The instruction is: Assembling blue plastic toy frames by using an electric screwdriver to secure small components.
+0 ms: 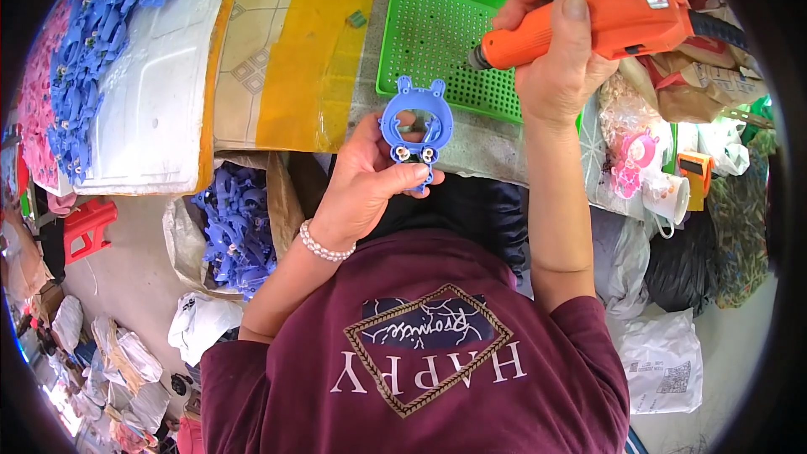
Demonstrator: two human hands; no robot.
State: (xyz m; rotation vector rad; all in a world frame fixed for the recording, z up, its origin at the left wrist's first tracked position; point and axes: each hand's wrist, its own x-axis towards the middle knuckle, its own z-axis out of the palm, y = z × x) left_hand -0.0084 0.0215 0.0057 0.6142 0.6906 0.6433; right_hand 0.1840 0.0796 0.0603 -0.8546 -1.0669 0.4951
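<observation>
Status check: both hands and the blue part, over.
Left hand: grips blue plastic frame. Right hand: grips orange power tool, apart from frame. No obstruction visible between.

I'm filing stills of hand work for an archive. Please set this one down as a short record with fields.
Left hand: holds a blue plastic part, ring-shaped, with two ears on its far side
Right hand: grips an orange power tool, its nose pointing left
Left wrist: beaded bracelet
Table: green perforated tray; pile of blue parts at far left
Below table, left: open sack with more blue pieces; red stool
Table's right edge: white cup
</observation>
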